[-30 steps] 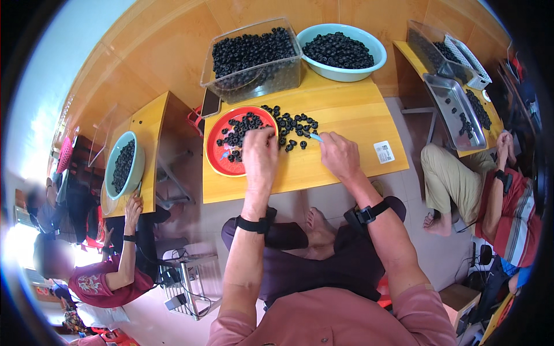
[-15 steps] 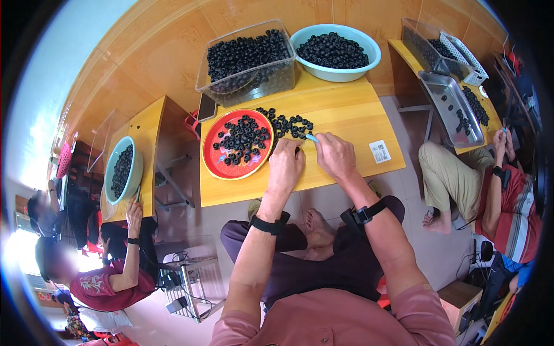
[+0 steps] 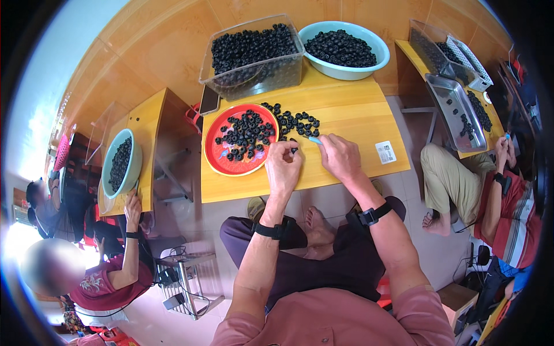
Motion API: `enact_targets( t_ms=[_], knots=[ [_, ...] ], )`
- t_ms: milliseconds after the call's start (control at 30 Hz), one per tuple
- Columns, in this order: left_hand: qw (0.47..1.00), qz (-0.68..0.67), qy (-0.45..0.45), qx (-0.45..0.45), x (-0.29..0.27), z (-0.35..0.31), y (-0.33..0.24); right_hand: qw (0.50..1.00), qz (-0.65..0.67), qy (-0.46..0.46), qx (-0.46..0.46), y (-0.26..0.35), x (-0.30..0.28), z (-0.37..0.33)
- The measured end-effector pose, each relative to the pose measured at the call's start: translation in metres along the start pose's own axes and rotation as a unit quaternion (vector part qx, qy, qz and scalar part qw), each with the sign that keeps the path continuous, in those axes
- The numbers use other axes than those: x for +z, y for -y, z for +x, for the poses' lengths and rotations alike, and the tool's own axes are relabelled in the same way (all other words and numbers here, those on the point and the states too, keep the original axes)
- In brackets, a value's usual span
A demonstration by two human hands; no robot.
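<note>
My left hand (image 3: 283, 167) is at the right rim of a round red tray (image 3: 214, 158), its thumb and fingers pinched on a small black ring-shaped part (image 3: 294, 149). Just to the right, my right hand (image 3: 339, 157) is closed around a small tool with a light-blue handle (image 3: 315, 140); its tip points left, towards the part, but the gap between them is hard to make out. Many black ring-shaped parts (image 3: 248, 135) lie in the tray. More loose parts (image 3: 301, 123) are scattered on the yellow wooden table (image 3: 352, 124), beyond my hands.
At the table's back stand a clear plastic bin (image 3: 254, 86) and a light-blue basin (image 3: 346, 74), both heaped with black parts. A phone-like dark slab (image 3: 210, 100) lies beside the bin. Co-workers sit at tables on both sides; a blue basin (image 3: 134, 167) stands left, a metal tray (image 3: 453, 115) right.
My left hand's fingers have lifted and turned, so the black part between them now shows. My right hand stays close by with the blue-handled tool. The whole view has shifted slightly.
</note>
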State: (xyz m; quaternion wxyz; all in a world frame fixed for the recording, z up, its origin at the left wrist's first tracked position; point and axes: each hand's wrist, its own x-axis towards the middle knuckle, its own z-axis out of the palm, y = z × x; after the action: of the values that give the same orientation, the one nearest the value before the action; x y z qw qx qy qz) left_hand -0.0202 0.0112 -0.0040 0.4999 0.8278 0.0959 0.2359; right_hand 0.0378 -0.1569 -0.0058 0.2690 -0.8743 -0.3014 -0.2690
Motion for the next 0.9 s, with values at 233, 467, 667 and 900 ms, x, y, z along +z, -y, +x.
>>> enact_targets(
  t_ms=[233,467,667,900],
  knots=[
    [0.998,-0.066,-0.016,-0.006,0.004,-0.001,-0.001,0.999,-0.003,0.012,-0.031,0.005,-0.005,0.0],
    [0.998,-0.057,-0.006,-0.008,0.006,-0.001,0.0,0.998,0.013,0.016,-0.06,0.009,-0.01,0.001],
    [0.999,-0.048,-0.003,0.01,0.007,-0.002,0.002,0.997,0.019,0.024,-0.069,0.01,-0.01,0.002],
    [0.999,-0.025,-0.008,0.022,0.006,-0.003,0.0,0.997,0.012,0.032,-0.071,0.01,-0.011,0.002]
  ],
)
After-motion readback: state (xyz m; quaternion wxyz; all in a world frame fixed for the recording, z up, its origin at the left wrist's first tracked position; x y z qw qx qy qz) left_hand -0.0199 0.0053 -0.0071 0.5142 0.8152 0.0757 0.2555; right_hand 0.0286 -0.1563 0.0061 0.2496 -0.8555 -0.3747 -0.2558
